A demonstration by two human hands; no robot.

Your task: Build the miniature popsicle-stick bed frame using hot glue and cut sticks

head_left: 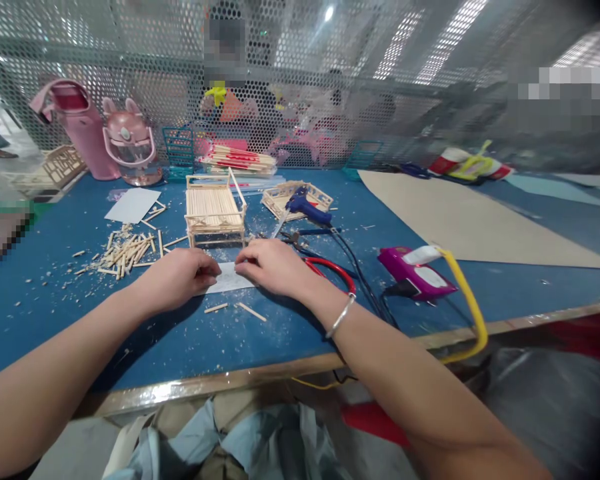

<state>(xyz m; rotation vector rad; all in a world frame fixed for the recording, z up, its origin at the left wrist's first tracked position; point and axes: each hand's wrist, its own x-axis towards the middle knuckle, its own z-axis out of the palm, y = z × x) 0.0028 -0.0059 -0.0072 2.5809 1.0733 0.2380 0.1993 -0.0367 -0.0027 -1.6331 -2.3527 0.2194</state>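
Note:
A small white paper [229,277] lies on the blue tabletop between my hands. My left hand [184,276] is closed, its fingertips pinched at the left end of the paper. At the paper's right part, my right hand [273,265] is also closed, thumb and fingers together. Whether a small stick sits under the fingers is hidden. Two short wooden sticks [253,311] lie just in front of the paper. Right behind my hands stands a miniature bed-like frame [215,207] built from thin sticks.
Cut sticks [130,253] are heaped at left, near a white card [133,205]. Behind my right hand lie a blue glue gun [307,207] on a stick-built tray [275,197] and red-handled pliers [340,270]. A purple device [417,273] with a yellow cable is right. Pink bottles [87,137] stand back left.

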